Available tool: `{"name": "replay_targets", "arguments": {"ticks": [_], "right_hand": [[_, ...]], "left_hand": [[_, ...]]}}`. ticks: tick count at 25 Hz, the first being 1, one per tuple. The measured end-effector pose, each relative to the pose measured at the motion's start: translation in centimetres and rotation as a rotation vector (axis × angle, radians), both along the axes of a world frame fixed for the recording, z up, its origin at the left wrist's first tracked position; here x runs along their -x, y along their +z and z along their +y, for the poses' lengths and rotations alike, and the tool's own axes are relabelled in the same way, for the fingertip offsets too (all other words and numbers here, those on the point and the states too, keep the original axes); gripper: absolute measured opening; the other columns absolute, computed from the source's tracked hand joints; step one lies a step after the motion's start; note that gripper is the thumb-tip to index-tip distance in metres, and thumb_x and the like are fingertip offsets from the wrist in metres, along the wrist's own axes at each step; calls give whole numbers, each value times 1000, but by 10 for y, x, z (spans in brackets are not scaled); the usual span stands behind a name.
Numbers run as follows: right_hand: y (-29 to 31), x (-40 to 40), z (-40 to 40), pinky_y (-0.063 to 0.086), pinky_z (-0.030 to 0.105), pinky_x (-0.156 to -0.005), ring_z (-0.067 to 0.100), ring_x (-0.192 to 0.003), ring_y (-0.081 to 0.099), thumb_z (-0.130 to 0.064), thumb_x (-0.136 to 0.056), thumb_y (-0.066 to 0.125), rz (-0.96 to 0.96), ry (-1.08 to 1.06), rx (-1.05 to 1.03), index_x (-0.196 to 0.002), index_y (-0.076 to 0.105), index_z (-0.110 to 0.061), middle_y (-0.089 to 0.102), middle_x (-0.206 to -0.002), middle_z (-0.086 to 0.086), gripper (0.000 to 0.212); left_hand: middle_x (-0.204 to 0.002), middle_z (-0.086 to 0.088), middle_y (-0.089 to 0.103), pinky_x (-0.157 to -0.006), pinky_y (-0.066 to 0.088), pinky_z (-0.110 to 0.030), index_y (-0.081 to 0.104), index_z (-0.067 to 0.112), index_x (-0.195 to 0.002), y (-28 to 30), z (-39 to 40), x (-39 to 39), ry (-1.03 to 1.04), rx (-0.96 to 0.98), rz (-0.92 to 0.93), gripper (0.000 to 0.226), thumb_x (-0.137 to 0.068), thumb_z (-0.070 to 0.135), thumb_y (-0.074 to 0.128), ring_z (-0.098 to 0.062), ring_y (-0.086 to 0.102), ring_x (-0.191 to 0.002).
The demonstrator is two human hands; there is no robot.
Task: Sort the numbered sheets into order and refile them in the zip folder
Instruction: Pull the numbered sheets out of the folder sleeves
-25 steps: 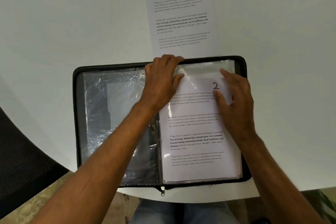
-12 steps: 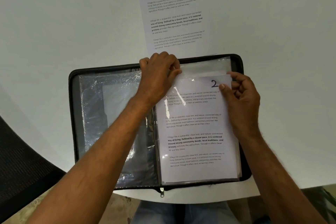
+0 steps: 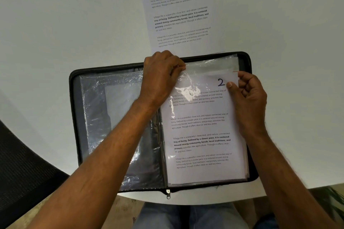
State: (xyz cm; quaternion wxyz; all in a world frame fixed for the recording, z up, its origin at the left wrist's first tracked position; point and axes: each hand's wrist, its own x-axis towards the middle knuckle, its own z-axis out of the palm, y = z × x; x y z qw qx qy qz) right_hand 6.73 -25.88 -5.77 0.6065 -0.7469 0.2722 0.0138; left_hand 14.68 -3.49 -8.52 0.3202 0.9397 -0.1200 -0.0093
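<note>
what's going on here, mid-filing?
A person is slipping the sheet marked 2 into a clear sleeve on the right side of the open zip folder. The left hand pinches the sleeve's top edge; the right hand pinches the sheet's top right corner. Another printed sheet lies on the table beyond the folder.

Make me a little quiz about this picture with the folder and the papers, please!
1. What number is written on the sheet in the zip folder?
2. True or false: another printed sheet lies on the table beyond the folder.
3. Which hand pinches the numbered sheet's top corner? A) left hand B) right hand

Key: 1) 2. 2) True. 3) B; the left hand holds the plastic sleeve open.
</note>
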Motion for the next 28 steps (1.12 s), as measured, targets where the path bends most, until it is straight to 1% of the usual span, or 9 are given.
{"name": "replay_targets", "arguments": {"ticks": [5, 10, 13, 15, 17, 19, 23, 25, 28], "right_hand": [[2, -1, 6, 55, 15, -71, 0, -85, 70, -13, -99, 67, 6, -33, 1, -126, 62, -13, 72, -101, -6, 27], [3, 0, 10, 51, 11, -71, -7, -82, 66, -15, -102, 62, 3, -40, 62, -126, 63, -14, 68, -96, -14, 24], [2, 3, 10, 53, 13, -74, -1, -92, 70, -7, -102, 55, 16, -23, 86, -127, 62, -12, 72, -107, -8, 27], [0, 5, 10, 53, 14, -72, 2, -92, 70, 0, -98, 51, 16, -19, 96, -127, 62, -11, 73, -109, -4, 34], [-1, 7, 11, 53, 13, -70, 3, -90, 70, 4, -95, 49, 10, -24, 102, -126, 62, -8, 73, -108, -2, 36], [-1, 8, 13, 52, 13, -70, 2, -89, 70, 6, -94, 49, 1, -41, 106, -125, 62, -7, 73, -109, 2, 36], [-2, 7, 16, 52, 12, -71, 0, -90, 69, 4, -97, 49, -9, -69, 116, -123, 63, -8, 72, -110, 1, 32], [-2, 8, 17, 52, 12, -71, 0, -89, 68, 4, -97, 48, -14, -68, 124, -123, 63, -7, 72, -110, 1, 32], [-2, 8, 17, 51, 11, -72, -1, -88, 67, 5, -97, 48, -21, -69, 130, -124, 62, -4, 71, -111, 5, 32]], "left_hand": [[-97, 9, 71, -92, 29, -28, 76, 25, -102, 3, 4, -1, -3, 6, 13, 12, -97, 30, 66, -12, 60, -95], [-96, 9, 63, -94, 30, -32, 70, 23, -102, 9, 5, -3, -53, 7, 87, 8, -100, 26, 63, -8, 54, -93], [-94, 12, 63, -97, 33, -36, 67, 23, -103, 15, 4, -7, -113, 18, 190, 11, -103, 22, 57, -8, 54, -92], [-98, 13, 67, -102, 34, -40, 70, 23, -106, 17, 5, -9, -124, 49, 246, 20, -101, 14, 53, -6, 58, -96], [-97, 14, 66, -106, 36, -45, 74, 25, -101, 16, 6, -11, -133, 47, 295, 30, -96, 5, 53, -6, 59, -96], [-93, 13, 66, -105, 42, -51, 77, 27, -91, 14, 7, -14, -138, 26, 327, 34, -90, -1, 57, -10, 62, -92], [-94, 7, 72, -102, 48, -50, 80, 28, -80, 16, 6, -29, -155, -2, 423, 35, -85, -3, 65, -15, 66, -94], [-96, 7, 72, -103, 47, -48, 81, 29, -86, 19, 4, -33, -177, -31, 443, 30, -89, 2, 67, -15, 65, -96], [-104, 8, 64, -104, 45, -46, 75, 31, -110, 22, 0, -33, -209, -46, 423, 20, -98, 18, 66, -11, 60, -95]]}}
